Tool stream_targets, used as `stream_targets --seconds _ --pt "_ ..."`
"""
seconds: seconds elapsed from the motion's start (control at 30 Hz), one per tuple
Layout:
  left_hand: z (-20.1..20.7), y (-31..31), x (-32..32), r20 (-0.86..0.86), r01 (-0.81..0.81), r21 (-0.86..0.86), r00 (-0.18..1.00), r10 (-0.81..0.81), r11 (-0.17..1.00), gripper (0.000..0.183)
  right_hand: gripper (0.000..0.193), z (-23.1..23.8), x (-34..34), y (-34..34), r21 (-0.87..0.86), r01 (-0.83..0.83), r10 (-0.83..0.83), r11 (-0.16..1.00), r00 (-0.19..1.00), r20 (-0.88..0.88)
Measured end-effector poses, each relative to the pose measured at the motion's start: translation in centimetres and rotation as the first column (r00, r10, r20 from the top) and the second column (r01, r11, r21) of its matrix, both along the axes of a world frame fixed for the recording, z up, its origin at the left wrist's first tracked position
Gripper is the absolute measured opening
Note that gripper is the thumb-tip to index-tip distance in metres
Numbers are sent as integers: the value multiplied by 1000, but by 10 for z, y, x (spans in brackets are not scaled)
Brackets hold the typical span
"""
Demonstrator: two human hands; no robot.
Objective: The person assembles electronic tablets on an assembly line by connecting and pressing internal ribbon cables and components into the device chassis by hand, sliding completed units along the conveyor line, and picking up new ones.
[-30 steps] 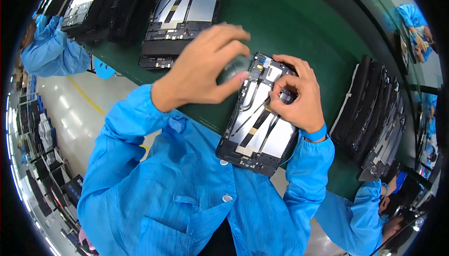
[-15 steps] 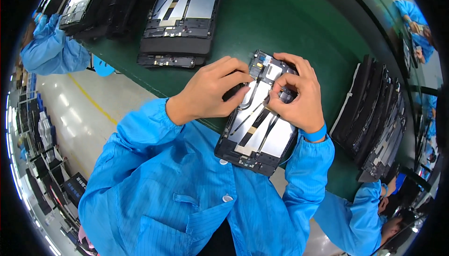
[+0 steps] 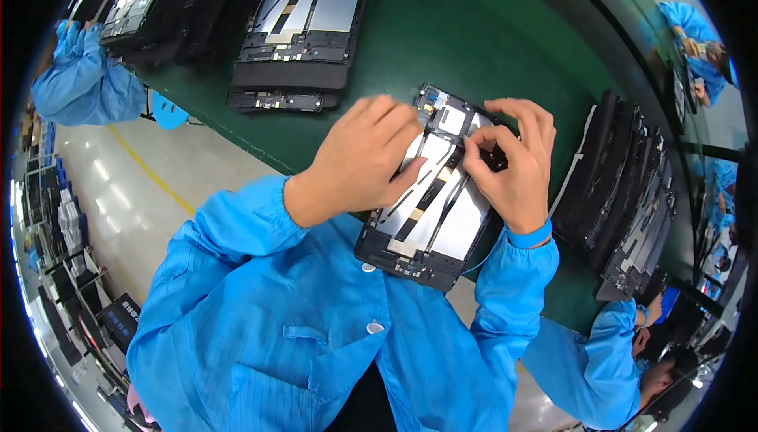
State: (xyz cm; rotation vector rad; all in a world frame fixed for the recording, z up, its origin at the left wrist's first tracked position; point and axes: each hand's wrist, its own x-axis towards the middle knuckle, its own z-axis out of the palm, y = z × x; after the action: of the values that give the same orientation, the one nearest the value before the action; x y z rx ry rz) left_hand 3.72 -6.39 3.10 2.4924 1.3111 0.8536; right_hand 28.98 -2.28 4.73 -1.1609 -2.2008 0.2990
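In front of me lies an opened tablet (image 3: 466, 231), tilted, its near end over the table edge by my jacket. Silver panels, dark flat cables (image 3: 434, 209) and a black frame show inside it. My left hand (image 3: 355, 159) is over the tablet's upper left side, fingers curled and thumb stretched along the silver panel. Its fingertips are hidden and its knuckles slightly blurred. Across from it, my right hand (image 3: 517, 167) pinches thumb and forefinger together at the tablet's upper right part. What lies between those fingertips is too small to tell.
More opened tablets (image 3: 316, 21) lie stacked on the green table (image 3: 458, 21) at the far left. To the right stands a row of dark tablets (image 3: 612, 187) leaning together. Co-workers in blue sleeves (image 3: 87, 84) sit at the left and lower right (image 3: 580, 369).
My left fingers have curled further, and the hand has lifted and turned slightly. The right hand keeps its pinch. The whole scene has shifted a little to the left in the view.
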Motion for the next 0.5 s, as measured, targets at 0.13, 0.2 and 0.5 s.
stream_targets --seconds 0.13,0.2,0.5 --pt "4 28 7 48 -3 -10 999 4 1000 35 16 5 12 -4 45 2 -5 999 998 68" --pt "4 38 9 109 33 -74 994 -24 997 44 16 6 15 -10 28 19 -20 999 999 30" --pt "-7 49 30 78 42 -204 997 -26 978 84 17 -6 31 -34 -436 71 -216 897 931 -293"
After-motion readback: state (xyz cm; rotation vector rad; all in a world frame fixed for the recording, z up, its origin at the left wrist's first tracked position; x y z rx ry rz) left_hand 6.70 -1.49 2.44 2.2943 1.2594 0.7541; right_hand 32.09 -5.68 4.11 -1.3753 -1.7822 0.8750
